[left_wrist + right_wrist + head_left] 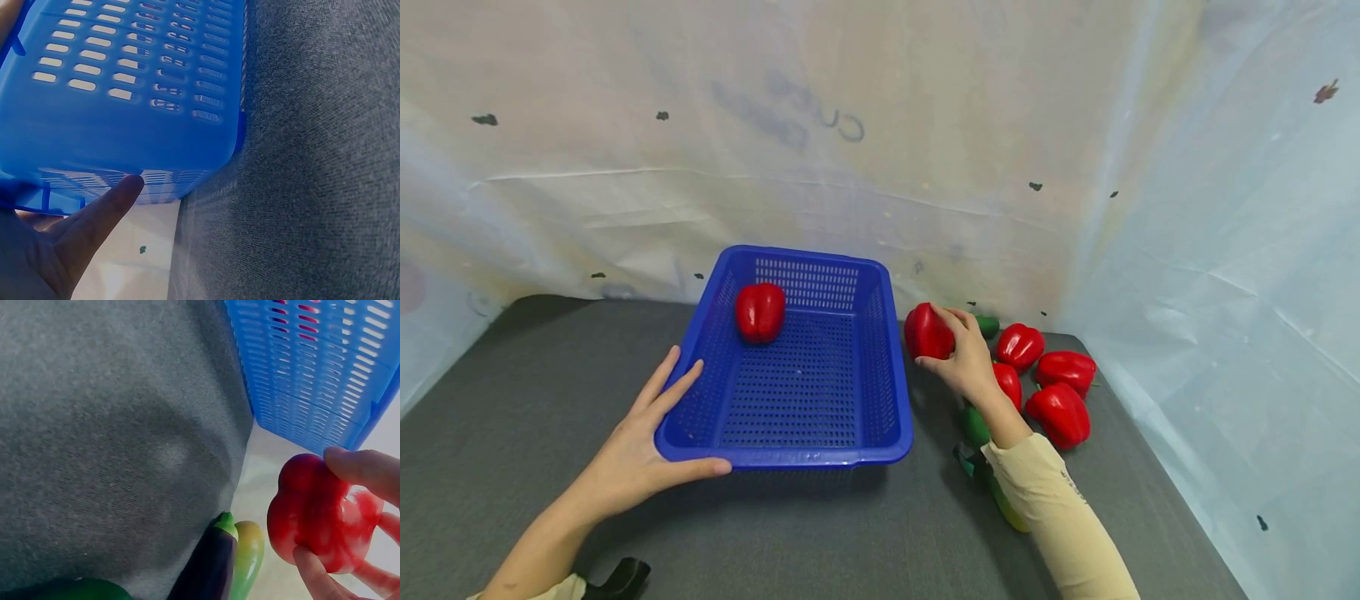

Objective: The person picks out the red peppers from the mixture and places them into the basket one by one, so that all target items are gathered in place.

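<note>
My left hand [632,457] is spread over the front left corner of a blue plastic basket [805,457], thumb along the front rim and one fingertip over the left rim. In the left wrist view, a straight finger [103,215] lies along the outside of the basket below its rim. A red bell pepper [760,313] sits inside, at the back left. Just off the basket's right side, my right hand [968,360] grips another red bell pepper [924,332] between thumb and fingers. The right wrist view shows this held pepper [319,519] raised beside the basket wall.
Several red bell peppers [1060,414] lie on the grey table to the right. An eggplant [209,562] and a yellow-green vegetable [249,556] lie near the right forearm, which partly covers them. Plastic sheeting [940,167] hangs behind. A black object [625,577] is near the left wrist.
</note>
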`<state>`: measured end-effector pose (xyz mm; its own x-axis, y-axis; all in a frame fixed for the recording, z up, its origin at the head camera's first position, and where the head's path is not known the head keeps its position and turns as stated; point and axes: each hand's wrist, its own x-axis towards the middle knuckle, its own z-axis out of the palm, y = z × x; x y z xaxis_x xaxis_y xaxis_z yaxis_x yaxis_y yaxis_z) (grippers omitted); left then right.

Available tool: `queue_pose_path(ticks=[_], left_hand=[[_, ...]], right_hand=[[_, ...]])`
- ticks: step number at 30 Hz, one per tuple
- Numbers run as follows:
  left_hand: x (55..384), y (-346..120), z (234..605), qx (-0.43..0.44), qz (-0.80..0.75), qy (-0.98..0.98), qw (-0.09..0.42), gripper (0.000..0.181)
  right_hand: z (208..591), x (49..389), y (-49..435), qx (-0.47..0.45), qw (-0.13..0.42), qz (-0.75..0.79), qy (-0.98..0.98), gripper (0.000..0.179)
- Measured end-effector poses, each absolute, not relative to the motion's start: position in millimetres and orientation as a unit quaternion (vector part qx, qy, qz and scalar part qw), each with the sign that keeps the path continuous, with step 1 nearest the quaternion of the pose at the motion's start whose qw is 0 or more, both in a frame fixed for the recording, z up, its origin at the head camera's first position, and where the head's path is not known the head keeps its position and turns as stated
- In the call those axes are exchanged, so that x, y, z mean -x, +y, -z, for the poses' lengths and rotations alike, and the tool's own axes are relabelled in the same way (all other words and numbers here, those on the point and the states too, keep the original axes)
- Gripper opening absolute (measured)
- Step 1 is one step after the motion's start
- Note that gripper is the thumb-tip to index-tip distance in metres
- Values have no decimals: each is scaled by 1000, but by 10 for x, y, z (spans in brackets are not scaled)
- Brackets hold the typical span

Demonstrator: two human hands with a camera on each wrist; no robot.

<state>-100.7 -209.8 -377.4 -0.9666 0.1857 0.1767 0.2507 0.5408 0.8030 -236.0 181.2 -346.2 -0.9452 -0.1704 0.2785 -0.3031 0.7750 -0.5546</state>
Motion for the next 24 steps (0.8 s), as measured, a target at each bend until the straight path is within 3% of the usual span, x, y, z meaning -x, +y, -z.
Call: queue_pose_path(ticks=[14, 24], left_hand=[[1000, -2102, 3767, 125, 466, -875, 37, 110], [1016, -2102, 3772, 122, 466, -876, 36, 110]], right_hand=[[3294, 2446, 1767, -161, 132, -284, -936, 82], [3139, 2498, 1687, -175, 113, -251, -945, 83]])
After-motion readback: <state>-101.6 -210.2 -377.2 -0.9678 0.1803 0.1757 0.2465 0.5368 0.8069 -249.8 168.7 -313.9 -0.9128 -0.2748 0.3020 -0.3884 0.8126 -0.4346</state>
